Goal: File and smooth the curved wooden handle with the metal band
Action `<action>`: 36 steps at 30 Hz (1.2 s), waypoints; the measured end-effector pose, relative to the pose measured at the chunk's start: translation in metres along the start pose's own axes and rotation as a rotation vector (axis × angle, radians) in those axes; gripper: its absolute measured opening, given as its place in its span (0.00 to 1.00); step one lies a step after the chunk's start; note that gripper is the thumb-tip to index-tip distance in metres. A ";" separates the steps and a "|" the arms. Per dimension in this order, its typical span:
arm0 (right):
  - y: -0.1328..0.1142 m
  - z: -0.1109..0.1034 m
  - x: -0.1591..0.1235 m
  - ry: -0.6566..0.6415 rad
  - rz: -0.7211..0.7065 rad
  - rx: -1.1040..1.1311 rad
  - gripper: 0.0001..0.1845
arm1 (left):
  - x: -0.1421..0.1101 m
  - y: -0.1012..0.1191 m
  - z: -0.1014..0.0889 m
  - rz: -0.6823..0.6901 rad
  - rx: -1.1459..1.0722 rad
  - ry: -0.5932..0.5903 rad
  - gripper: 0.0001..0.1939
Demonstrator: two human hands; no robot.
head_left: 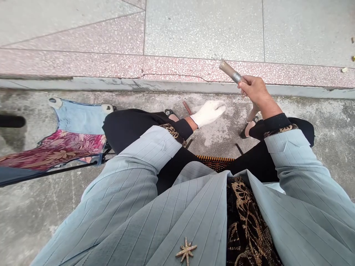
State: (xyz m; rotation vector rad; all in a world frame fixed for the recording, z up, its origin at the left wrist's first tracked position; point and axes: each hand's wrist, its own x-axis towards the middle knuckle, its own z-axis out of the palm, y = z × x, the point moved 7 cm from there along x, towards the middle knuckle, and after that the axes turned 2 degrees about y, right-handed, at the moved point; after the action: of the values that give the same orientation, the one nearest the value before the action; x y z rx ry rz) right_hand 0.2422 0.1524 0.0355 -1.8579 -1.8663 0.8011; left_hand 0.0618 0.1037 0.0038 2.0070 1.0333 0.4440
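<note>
My right hand (256,90), bare, is closed around a thick brownish stick (227,69) that tilts up to the left. Grey wire or thread (236,77) is wound in tight turns round it, just beyond my fingers. The stick's lower end comes out below my hand. My left hand (209,112) wears a white glove and is closed, a little lower and to the left. A very fine strand (230,96) runs between the glove and the wound part of the stick. The fingertips inside the glove's grip are hard to make out.
A folding chair (74,118) with blue and floral cloth stands at the left. A raised terrazzo step (194,68) crosses ahead, its edge cracked. A reddish stick (187,108) lies on the concrete near my left foot. A woven seat (216,162) shows between my legs.
</note>
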 end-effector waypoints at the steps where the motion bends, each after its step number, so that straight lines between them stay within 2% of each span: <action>1: -0.001 0.000 0.000 0.011 -0.011 -0.056 0.12 | 0.001 0.001 -0.003 0.007 0.045 0.021 0.19; 3: -0.003 0.004 -0.001 0.005 -0.032 -0.196 0.09 | 0.002 0.003 -0.008 0.016 0.151 0.051 0.19; 5: -0.003 0.013 -0.001 -0.057 -0.052 -0.312 0.09 | 0.003 0.004 -0.012 0.020 0.281 0.063 0.20; 9: -0.001 0.036 -0.007 -0.319 -0.124 -0.423 0.09 | 0.004 -0.001 -0.018 0.023 0.519 0.039 0.21; 13: -0.006 0.049 -0.023 -0.618 -0.193 -0.340 0.06 | 0.008 -0.008 -0.027 0.051 0.585 -0.010 0.22; 17: -0.018 0.046 -0.035 -0.731 -0.187 -0.218 0.09 | 0.012 -0.012 -0.037 0.072 0.543 -0.068 0.22; 24: -0.035 0.039 -0.047 -0.751 -0.208 -0.052 0.15 | 0.017 -0.022 -0.036 0.029 0.484 -0.100 0.20; 27: -0.036 0.031 -0.044 -0.685 -0.226 0.018 0.19 | 0.018 -0.032 -0.025 0.028 0.479 -0.126 0.20; 29: -0.033 0.023 -0.041 -0.624 -0.220 0.040 0.20 | 0.017 -0.035 -0.012 0.094 0.434 -0.174 0.18; 32: -0.029 0.012 -0.038 -0.560 -0.170 0.073 0.22 | 0.013 -0.033 0.006 0.206 0.175 -0.228 0.18; 34: -0.029 0.006 -0.038 -0.541 -0.123 0.120 0.23 | 0.012 -0.033 0.012 0.179 -0.023 -0.210 0.18; 36: -0.031 0.001 -0.040 -0.518 -0.076 0.178 0.24 | 0.011 -0.030 0.015 0.147 -0.087 -0.176 0.18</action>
State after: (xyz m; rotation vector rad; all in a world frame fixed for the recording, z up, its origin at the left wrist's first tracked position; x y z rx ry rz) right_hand 0.2198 0.1137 0.0591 -1.5576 -2.0549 1.4772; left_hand 0.0617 0.1149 -0.0297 2.0117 0.7497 0.3749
